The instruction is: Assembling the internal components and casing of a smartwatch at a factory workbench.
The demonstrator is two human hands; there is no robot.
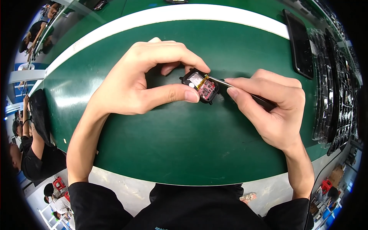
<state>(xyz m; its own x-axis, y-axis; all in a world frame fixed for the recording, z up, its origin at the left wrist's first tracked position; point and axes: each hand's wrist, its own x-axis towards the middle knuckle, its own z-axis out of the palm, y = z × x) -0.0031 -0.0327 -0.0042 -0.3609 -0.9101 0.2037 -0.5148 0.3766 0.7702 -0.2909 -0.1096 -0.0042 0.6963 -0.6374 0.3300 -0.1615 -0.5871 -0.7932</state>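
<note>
Between thumb and index finger, my left hand (142, 76) grips a small black device housing (212, 100) by its edges, above the green tabletop. Its open face shows a red circuit board (207, 90), a silvery rectangular part with a white round spot, and a strip of yellowish flex cable. My right hand (272, 99) is closed around slim tweezers (220, 81), grey at the tip and dark along the handle. The tip touches or hovers just over the flex cable at the housing's upper edge; which of the two I cannot tell.
A dark flat phone-like slab (298, 44) lies at the far right. Beside it, clear and black plastic trays (330, 92) with compartments line the right edge. A white strip (168, 14) crosses the table's far side. Other people (36, 153) sit at the left.
</note>
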